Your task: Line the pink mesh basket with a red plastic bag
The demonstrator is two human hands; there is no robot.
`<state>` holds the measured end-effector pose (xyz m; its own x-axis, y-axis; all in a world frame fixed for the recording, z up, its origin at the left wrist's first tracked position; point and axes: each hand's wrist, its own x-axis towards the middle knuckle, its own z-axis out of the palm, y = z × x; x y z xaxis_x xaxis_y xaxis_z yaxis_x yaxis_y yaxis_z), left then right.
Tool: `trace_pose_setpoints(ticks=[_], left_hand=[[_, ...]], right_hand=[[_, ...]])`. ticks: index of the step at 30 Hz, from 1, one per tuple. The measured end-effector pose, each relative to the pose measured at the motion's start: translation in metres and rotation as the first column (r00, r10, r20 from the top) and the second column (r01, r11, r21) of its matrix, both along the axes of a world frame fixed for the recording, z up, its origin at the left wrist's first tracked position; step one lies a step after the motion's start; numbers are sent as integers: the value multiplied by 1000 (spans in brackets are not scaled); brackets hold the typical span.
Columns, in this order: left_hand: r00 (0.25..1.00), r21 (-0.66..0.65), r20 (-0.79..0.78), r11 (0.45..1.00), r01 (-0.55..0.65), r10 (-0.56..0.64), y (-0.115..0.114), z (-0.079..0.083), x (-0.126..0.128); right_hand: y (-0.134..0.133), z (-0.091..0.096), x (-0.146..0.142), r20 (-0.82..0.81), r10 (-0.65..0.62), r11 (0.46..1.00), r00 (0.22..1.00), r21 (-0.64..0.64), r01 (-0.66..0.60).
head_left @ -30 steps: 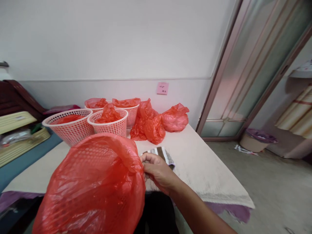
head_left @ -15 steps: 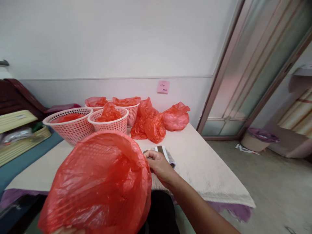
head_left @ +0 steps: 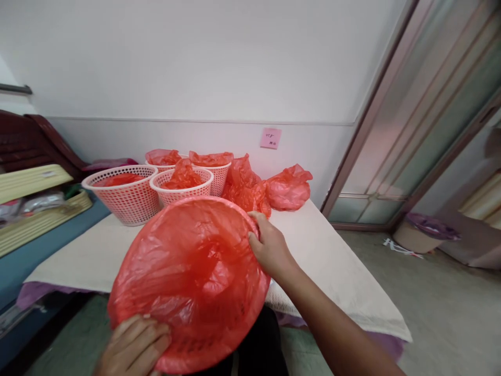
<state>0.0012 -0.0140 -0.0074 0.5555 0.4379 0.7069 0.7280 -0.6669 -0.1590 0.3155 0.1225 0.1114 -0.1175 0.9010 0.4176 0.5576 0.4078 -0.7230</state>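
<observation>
I hold a round basket lined with a red plastic bag [head_left: 191, 277] in front of me, its mouth tilted toward me. My left hand [head_left: 135, 347] grips its lower rim, fingers wrapped over the red plastic. My right hand [head_left: 270, 248] grips the upper right rim, fingers curled over the edge. The basket's mesh shows faintly through the plastic.
A table with a cream cloth [head_left: 332, 271] stands ahead. At its far end are three pink mesh baskets [head_left: 121, 193] lined with red bags and loose red bags [head_left: 287, 188]. A sliding glass door [head_left: 410, 130] is at the right, shelves [head_left: 35, 203] at the left.
The basket tilted up so that its mouth faces me. My right hand moved from the bag's edge to the upper rim, and my left hand came into view on the lower rim. The striped cloth is now hidden.
</observation>
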Motion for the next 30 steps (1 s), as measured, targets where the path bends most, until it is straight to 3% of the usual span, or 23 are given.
trace_pose_setpoints(ticks=[5,9,11,13,15,16,17,19,21,26,30], left_hand=[[997,-61,21,995,-75,76,11,14,-9],[944,-91,290,987,-136,157,12,16,2],[785,-210,565,964,-162,255,13,14,16],[436,-398,810,914,-80,391,15,13,32],[70,-521,853,833,185,517,19,13,48],[-38,-529,819,779,338,573,22,15,56],[-90,-512,782,718,472,617,25,17,63],[-117,-442,745,618,651,656,30,24,77],[-145,-359,745,574,736,652,36,32,89],[-328,-150,755,637,756,568,54,51,102],[-374,-123,750,671,731,545,66,61,100]], right_hand=[[15,-20,6,-96,-88,993,991,-83,80],[31,-31,15,-118,-151,984,981,-109,138],[40,-35,19,-116,-187,978,976,-111,174],[50,-40,24,-111,-233,966,966,-143,216],[61,-45,29,-99,-286,946,953,-188,264],[66,-47,31,-96,-307,937,947,-205,284],[70,-49,33,-94,-320,931,943,-214,295],[77,-52,35,-91,-333,925,939,-223,306],[81,-53,35,-82,-337,922,938,-228,312],[83,-50,31,-35,-356,916,934,-214,340],[84,-48,29,3,-372,908,928,-206,365]])
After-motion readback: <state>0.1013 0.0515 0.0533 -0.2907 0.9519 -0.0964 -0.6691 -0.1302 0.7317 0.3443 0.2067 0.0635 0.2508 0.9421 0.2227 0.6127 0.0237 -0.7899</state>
